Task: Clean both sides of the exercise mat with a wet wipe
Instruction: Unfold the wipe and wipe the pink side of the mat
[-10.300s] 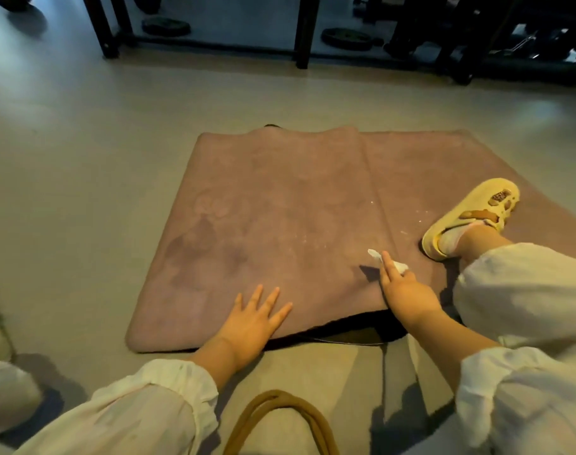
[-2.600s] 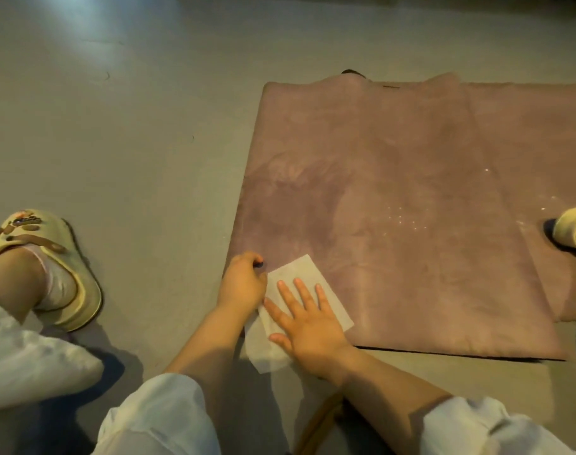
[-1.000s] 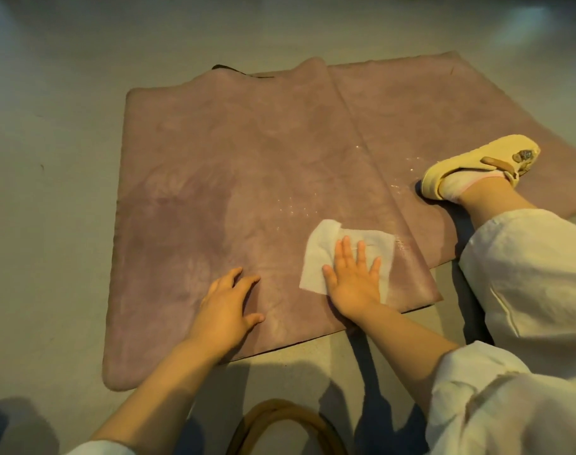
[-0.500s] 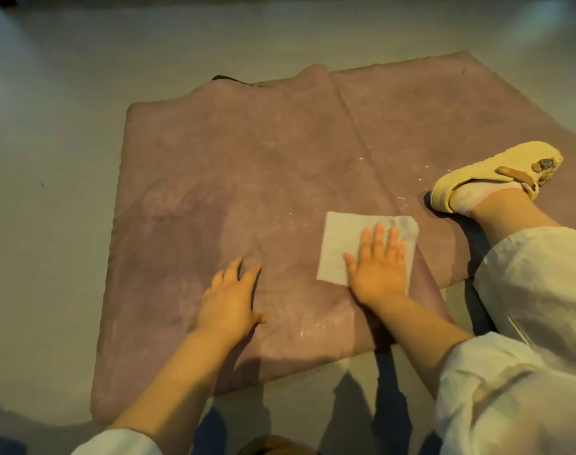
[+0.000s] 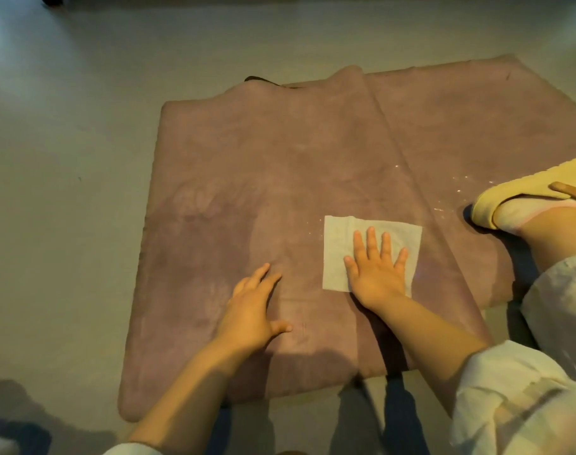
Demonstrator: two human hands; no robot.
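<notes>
the exercise mat (image 5: 280, 192) lies on the grey floor (image 5: 67, 159), mauve and folded over itself, the upper layer's edge running as a diagonal line from the far side down toward the near right. the wet wipe (image 5: 345, 238) is spread flat as a pale square on the upper layer, right of the middle. the right hand (image 5: 377, 274) presses down on it with its palm, fingers (image 5: 371, 239) straight and spread a little, covering the wipe's near right part. the left hand (image 5: 250, 310) rests flat on the bare mat just beside the wipe to its left, fingers stretched out and holding nothing, thumb out to the side. a foot in a yellow sandal (image 5: 526, 195) stands on the mat's right part (small shiny droplets dot the surface next to it). loose white sleeves (image 5: 509, 405) show at the near right.
</notes>
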